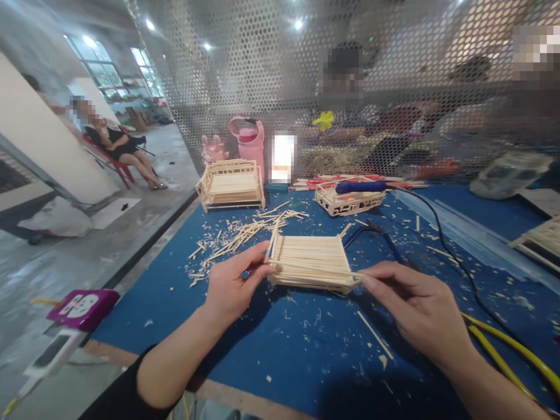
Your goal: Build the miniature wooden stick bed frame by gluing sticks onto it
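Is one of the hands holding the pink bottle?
No, the pink bottle stands at the back, while the left hand and right hand hold a thin stick.

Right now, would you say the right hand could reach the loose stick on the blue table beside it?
Probably yes: nothing appears to lie between the right hand and the loose stick, though that hand is pinching a thin stick.
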`<state>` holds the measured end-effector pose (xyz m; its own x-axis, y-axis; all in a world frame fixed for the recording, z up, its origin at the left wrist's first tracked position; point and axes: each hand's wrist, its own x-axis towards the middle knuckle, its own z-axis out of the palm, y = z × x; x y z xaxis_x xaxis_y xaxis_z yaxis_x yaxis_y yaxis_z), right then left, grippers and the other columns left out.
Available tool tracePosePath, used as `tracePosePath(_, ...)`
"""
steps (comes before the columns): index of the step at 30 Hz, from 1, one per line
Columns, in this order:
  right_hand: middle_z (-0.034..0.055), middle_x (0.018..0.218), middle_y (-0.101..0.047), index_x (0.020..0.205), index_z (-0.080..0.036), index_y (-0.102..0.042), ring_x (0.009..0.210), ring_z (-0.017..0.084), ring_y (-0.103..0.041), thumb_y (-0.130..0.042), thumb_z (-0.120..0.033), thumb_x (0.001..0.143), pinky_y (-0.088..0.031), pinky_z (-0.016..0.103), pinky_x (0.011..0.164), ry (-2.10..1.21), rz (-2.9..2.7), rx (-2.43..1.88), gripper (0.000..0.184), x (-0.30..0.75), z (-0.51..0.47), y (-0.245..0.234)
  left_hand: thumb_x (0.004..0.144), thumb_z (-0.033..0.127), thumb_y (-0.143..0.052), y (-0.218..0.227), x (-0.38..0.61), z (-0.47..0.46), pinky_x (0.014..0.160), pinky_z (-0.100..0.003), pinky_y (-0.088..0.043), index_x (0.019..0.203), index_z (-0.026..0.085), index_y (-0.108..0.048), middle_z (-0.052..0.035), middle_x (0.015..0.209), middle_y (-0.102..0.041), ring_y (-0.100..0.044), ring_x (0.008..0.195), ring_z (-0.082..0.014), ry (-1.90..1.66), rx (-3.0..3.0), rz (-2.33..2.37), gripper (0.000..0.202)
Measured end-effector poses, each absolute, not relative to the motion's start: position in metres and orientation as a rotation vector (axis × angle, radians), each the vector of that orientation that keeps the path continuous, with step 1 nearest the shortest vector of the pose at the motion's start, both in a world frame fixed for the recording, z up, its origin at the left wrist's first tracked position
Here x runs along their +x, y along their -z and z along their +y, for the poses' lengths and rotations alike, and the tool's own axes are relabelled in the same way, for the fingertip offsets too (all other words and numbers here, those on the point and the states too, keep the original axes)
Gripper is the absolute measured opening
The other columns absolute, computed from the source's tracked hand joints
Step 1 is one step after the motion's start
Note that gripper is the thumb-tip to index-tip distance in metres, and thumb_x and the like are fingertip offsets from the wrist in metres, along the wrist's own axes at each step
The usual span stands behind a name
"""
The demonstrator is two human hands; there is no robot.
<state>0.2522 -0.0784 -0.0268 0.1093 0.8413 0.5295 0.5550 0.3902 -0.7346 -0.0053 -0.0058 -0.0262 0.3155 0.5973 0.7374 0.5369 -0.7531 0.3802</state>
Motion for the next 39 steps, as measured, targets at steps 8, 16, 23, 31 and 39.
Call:
tracePosePath(8, 0.0014, 0.065, -0.071, 0.071, -0.022, -0.070, 0.056, 0.015, -0.065, -0.059, -0.027, 0.080, -0.052, 0.023, 0.054, -0.272, -1.607, -1.278, 0.015, 0.250, -0.077, 0.024, 0.085, 0.020, -0.061, 0.017, -0.001, -0.008, 0.062, -0.020, -0.059, 0.082, 0.021, -0.073, -0.0007, 0.074, -0.076, -0.071, 0.065, -0.0120, -1.443, 2.581, 0.978, 0.013)
tracePosePath(16, 0.0025, 0.067, -0.071, 0.072, -0.021, -0.068, 0.061, 0.016, -0.067, -0.055, -0.028, 0.086, -0.053, 0.021, 0.057, -0.321, -1.706, -1.246, 0.020, 0.252, -0.073, 0.028, 0.088, 0.025, -0.057, 0.013, -0.003, -0.008, 0.055, -0.019, -0.058, 0.077, 0.021, -0.072, -0.0005, 0.066, -0.075, -0.071, 0.058, -0.0129, -1.545, 2.628, 0.994, 0.019)
tracePosePath(23, 0.0010, 0.064, -0.068, 0.072, -0.022, -0.067, 0.058, 0.014, -0.065, -0.050, -0.031, 0.089, -0.051, 0.019, 0.055, -0.296, -1.725, -1.191, 0.025, 0.248, -0.067, 0.032, 0.090, 0.026, -0.055, 0.008, -0.004, -0.008, 0.054, -0.014, -0.056, 0.076, 0.022, -0.069, 0.0015, 0.064, -0.073, -0.070, 0.055, -0.0107, -1.621, 2.655, 0.914, 0.020)
tracePosePath(31, 0.0002, 0.063, -0.067, 0.071, -0.022, -0.066, 0.057, 0.014, -0.063, -0.047, -0.029, 0.090, -0.049, 0.022, 0.054, -0.267, -1.725, -1.202, 0.028, 0.244, -0.068, 0.033, 0.088, 0.024, -0.056, 0.008, -0.004, -0.007, 0.054, -0.015, -0.057, 0.077, 0.022, -0.069, 0.0022, 0.065, -0.073, -0.070, 0.056, -0.0116, -1.648, 2.679, 0.911, 0.017)
tracePosePath(39, 0.0012, 0.061, -0.069, 0.067, -0.021, -0.065, 0.056, 0.014, -0.064, -0.051, -0.027, 0.086, -0.050, 0.022, 0.053, -0.240, -1.668, -1.185, 0.025, 0.244, -0.071, 0.022, 0.087, 0.022, -0.057, 0.008, -0.003, -0.008, 0.056, -0.019, -0.058, 0.076, 0.022, -0.071, 0.0005, 0.066, -0.074, -0.070, 0.056, -0.0130, -1.604, 2.710, 0.963, 0.018)
